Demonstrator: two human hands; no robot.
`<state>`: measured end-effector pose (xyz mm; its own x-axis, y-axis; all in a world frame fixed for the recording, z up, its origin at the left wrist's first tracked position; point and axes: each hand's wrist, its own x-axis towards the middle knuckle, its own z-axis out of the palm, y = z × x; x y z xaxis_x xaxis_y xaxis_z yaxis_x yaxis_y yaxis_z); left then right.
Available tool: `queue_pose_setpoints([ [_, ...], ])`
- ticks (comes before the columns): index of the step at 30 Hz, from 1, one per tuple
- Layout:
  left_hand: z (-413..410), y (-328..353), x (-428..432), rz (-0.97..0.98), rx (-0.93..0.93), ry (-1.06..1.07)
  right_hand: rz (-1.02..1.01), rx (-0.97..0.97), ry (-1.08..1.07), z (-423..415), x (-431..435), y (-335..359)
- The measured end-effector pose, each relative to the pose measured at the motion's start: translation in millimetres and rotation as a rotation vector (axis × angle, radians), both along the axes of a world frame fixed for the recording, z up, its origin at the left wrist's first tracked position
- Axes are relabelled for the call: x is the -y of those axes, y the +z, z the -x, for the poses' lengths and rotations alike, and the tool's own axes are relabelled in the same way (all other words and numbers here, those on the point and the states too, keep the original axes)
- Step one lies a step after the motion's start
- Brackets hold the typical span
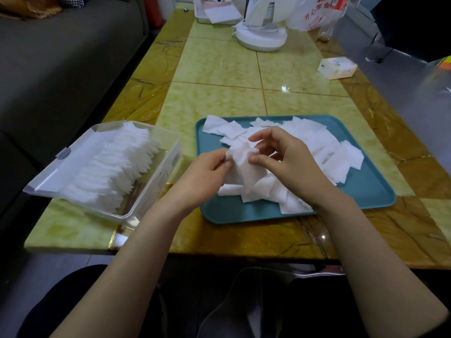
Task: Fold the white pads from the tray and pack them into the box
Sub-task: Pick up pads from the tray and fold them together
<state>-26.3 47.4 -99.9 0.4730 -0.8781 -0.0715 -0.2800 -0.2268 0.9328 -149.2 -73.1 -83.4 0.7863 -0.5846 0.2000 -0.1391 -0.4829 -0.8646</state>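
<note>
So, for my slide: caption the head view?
Left hand and right hand pinch a white pad over the teal tray beside the box.

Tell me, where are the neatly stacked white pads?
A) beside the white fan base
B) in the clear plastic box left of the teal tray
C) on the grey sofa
B: the row of stacked white pads fills the clear plastic box.

Red characters "开心" on the white plastic bag (311, 19)
</note>
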Motion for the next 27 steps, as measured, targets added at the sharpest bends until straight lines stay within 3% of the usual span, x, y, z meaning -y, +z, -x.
queue_pose_setpoints([
  [5, 2.0, -3.4, 1.0, -0.043, 0.107, -0.031, 0.076, -0.063, -0.014, 0.2, -0.4, -1.1],
  [12, 0.4, -2.3, 2.5, 0.024, 0.039, 0.064, -0.020, -0.020, -0.082, -1.5, -0.4, -2.9],
  [16, 1.8, -2.6, 3.6, 0.048, 0.021, 0.162, -0.280, 0.118, -0.186, -3.1, 0.3, 2.3],
  [19, 7.2, -3.5, 5.9, 0.066, 0.034, 0.190, -0.479, 0.138, -0.080, -2.0, -1.9, 5.6],
  [27, 15.7, 6.3, 5.4, 0.035, -0.173, 0.159, -0.097, 0.051, -0.205, -8.2, -7.3, -7.4],
])
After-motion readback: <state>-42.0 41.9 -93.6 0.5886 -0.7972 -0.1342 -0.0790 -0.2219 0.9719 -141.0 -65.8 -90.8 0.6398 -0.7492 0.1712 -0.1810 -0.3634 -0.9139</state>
